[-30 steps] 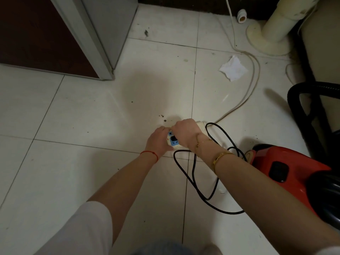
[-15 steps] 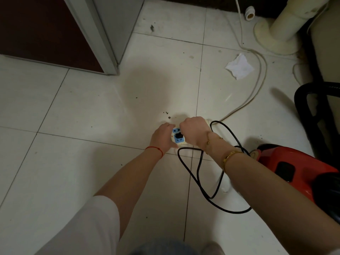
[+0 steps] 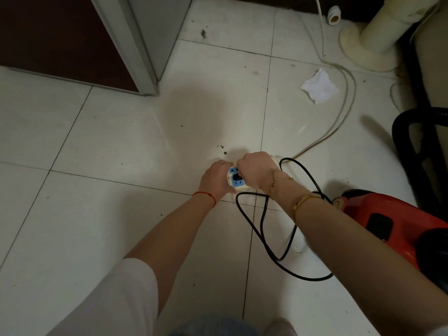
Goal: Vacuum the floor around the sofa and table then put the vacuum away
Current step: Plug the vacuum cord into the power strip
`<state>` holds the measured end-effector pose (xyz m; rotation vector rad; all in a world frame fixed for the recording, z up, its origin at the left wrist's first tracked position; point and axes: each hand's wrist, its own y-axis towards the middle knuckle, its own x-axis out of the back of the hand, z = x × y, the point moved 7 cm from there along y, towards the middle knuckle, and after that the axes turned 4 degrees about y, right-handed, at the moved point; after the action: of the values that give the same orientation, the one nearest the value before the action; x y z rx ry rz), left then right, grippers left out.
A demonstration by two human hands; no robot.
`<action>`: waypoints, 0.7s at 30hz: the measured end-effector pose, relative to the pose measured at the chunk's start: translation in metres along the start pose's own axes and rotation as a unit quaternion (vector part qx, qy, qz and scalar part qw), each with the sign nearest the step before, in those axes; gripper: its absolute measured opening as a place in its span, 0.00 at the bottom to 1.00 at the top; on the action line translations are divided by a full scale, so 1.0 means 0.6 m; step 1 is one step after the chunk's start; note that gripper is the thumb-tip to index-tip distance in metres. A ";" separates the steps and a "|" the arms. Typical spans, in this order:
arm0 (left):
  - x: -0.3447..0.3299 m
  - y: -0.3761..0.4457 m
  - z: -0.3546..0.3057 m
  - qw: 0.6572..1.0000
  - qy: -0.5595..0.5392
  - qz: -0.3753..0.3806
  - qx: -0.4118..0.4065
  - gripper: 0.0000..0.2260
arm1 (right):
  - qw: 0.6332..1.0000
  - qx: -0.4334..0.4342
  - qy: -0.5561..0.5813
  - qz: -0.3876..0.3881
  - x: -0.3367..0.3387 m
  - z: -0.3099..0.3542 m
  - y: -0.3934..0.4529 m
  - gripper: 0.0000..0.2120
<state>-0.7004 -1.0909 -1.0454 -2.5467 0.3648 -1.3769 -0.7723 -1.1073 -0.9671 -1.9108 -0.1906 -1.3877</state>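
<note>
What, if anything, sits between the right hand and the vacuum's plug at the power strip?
Nothing visible does. The right hand is already at the black plug on the power strip, fingers curled over it, while the left hand steadies the strip's near end. The black cord loops on the floor beside it, not across it.

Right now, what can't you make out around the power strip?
Head view:
- black plug: seating unclear, hidden by right hand.
- cream power strip: mostly under both hands.
- left hand fingers: curled from sight.
- red vacuum: cut off by the right edge.
</note>
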 end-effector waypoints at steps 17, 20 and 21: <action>-0.003 -0.003 -0.004 0.999 0.038 0.011 -0.008 0.34 | 0.999 -0.010 0.038 -0.010 -0.026 0.011 0.006 0.11; -0.003 -0.009 -0.015 0.996 0.075 0.038 -0.013 0.31 | 0.996 -0.037 0.075 -0.012 -0.034 0.005 -0.001 0.10; -0.002 -0.010 -0.017 0.995 0.085 0.044 -0.013 0.32 | 0.993 -0.054 0.101 -0.034 -0.034 0.000 -0.004 0.11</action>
<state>-0.7089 -1.0858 -1.0391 -2.4083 0.5209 -1.5696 -0.7816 -1.0997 -0.9835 -1.8495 -0.0845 -1.6558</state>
